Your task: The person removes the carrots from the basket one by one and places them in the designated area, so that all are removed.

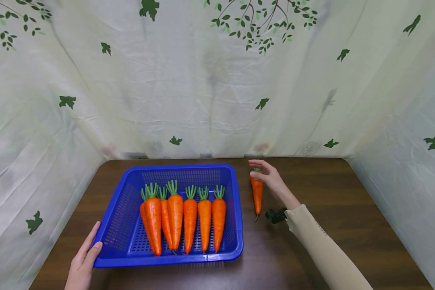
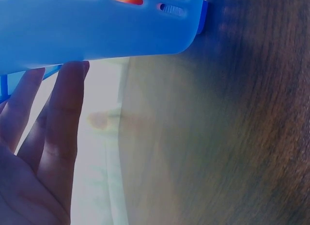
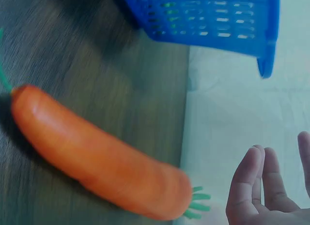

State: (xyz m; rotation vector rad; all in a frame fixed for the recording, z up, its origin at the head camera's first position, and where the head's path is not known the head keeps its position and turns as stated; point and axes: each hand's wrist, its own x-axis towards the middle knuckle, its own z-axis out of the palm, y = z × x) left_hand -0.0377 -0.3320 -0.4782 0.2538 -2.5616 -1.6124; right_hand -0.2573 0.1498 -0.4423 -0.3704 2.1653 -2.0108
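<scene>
A blue plastic basket [image 1: 110, 257] stands on the table with several orange carrots [image 1: 190, 219] lying in it side by side, green stem ends away from me. At its left end my left hand [image 1: 82, 259] grips the rim, thumb on top and fingers along the outside; the left wrist view shows those fingers [image 2: 63, 123] against the blue wall. One more carrot [image 1: 257, 195] lies on the table right of the basket. Over its stem end is my right hand [image 1: 270, 177], fingers parted and holding nothing. In the right wrist view this carrot [image 3: 101, 157] is apart from the fingers [image 3: 244, 181].
The brown wooden table [image 1: 333, 209] extends to the right of the carrot. Pale cloth with green leaf prints [image 1: 181, 80] hangs behind the table and at both sides. A dark strap-like piece [image 1: 275, 216] is at the right wrist.
</scene>
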